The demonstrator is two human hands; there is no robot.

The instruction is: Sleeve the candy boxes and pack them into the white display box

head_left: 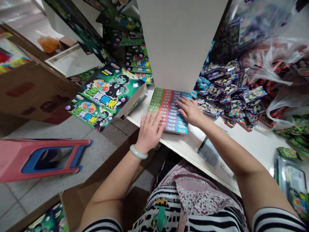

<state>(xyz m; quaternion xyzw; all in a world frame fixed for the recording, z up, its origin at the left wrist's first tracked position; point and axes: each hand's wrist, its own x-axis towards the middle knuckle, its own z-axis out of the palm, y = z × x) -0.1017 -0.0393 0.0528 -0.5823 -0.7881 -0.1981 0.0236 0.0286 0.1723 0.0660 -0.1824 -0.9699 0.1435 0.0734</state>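
Note:
On the white table (207,129) lies a display box filled with rows of small candy packs (170,111), in bands of green, red, purple and blue. The tall white lid (182,42) of this box stands up at its far side. My left hand (149,129), with a pale green bangle (138,152) at the wrist, rests flat on the near left part of the packs, fingers stretched out. Across the right side of the packs lies my right hand (189,109), its fingers spread. Neither hand grips anything.
Loose candy packs (224,87) are heaped at the right, beside clear plastic bags (280,58). A green printed box (106,93) overhangs the table's left edge. A red and blue stool (45,158) and an open carton (96,183) are on the floor.

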